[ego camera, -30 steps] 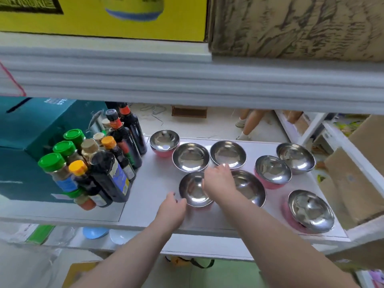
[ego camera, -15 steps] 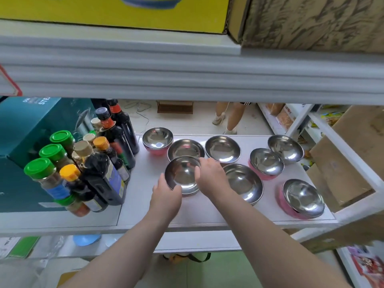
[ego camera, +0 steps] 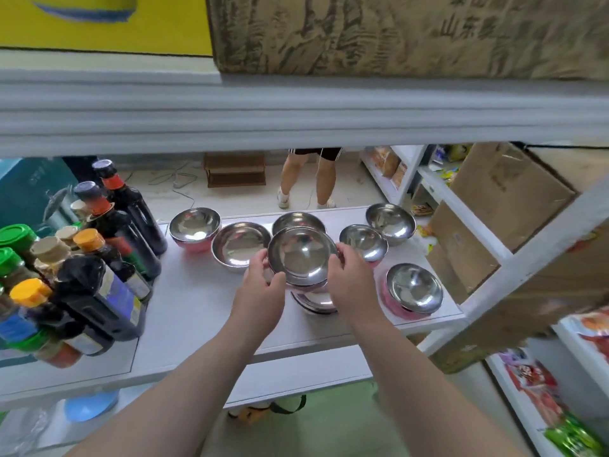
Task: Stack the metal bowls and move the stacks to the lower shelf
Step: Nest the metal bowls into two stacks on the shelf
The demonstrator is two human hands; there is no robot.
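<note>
both hands, left hand [ego camera: 260, 296] and right hand [ego camera: 354, 282], pinch one metal bowl [ego camera: 301, 255] by its rim. it hangs above another bowl [ego camera: 314, 301] on the white shelf [ego camera: 197, 311].

Both hands, left hand [ego camera: 260, 293] at nine o'clock and right hand [ego camera: 354, 282] at three, grip the rim of a raised metal bowl [ego camera: 301, 255] above another bowl [ego camera: 314, 301] on the white shelf [ego camera: 197, 311]. Sauce bottles [ego camera: 99, 258] crowd the shelf's nine o'clock end.

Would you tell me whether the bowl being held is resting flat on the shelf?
No, both hands, left and right, hold the bowl raised and tilted above another bowl.
</note>
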